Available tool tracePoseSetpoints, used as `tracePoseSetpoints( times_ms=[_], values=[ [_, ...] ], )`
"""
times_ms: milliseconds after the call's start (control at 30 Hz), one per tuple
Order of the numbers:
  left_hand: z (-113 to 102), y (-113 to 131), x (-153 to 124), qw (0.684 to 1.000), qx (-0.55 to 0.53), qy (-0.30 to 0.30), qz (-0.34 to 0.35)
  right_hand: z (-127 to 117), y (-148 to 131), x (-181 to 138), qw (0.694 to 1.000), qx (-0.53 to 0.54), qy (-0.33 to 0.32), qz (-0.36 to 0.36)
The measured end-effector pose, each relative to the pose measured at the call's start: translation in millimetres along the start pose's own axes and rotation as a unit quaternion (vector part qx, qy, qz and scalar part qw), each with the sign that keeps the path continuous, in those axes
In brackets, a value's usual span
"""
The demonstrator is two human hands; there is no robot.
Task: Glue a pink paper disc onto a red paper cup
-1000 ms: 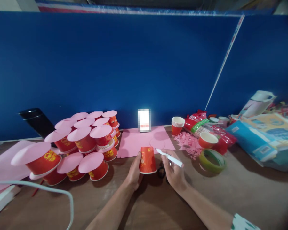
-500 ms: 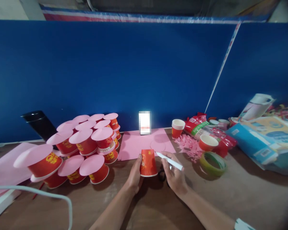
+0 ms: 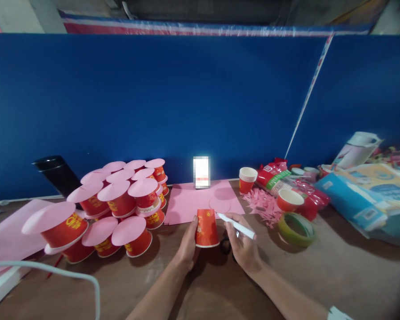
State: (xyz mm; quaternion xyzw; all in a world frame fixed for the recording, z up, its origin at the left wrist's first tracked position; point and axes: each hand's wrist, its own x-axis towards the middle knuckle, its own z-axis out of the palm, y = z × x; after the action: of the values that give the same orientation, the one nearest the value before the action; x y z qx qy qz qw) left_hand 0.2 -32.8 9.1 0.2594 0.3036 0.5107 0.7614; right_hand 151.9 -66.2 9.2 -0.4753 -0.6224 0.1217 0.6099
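A red paper cup (image 3: 207, 229) with gold print is held upside down in front of me, its white rim at the bottom. My left hand (image 3: 188, 246) grips the cup from its left side. In my right hand (image 3: 243, 246) is a white marker pen (image 3: 238, 226), its tip pointing left, close to the top right edge of the cup; I cannot tell if it touches. Just behind the cup lie pink paper sheets (image 3: 186, 200) with a faint circle drawn on them. A dark ring-shaped handle (image 3: 225, 245) shows partly between my hands.
Left stand several stacked red cups topped with pink paper discs (image 3: 129, 231), near a black bottle (image 3: 58, 178) and a white cable (image 3: 70, 272). Right are nested cups (image 3: 247, 180), pink paper strips (image 3: 262, 204), a single cup (image 3: 289, 201), a tape roll (image 3: 296, 231) and a blue pack (image 3: 350, 200).
The whole view has shifted slightly, with things sitting a little lower in it. My hands, the cup and the marker pen keep nearly the same positions relative to each other.
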Motion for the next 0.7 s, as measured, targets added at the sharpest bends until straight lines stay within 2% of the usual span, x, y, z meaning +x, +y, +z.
tracePoseSetpoints(
  times_ms=[700],
  values=[
    [-1.1, -0.6, -0.4, 1.0, 0.002, -0.004, -0.003, -0.2, -1.6, 0.5, 1.0, -0.013, 0.01, -0.011]
  ],
)
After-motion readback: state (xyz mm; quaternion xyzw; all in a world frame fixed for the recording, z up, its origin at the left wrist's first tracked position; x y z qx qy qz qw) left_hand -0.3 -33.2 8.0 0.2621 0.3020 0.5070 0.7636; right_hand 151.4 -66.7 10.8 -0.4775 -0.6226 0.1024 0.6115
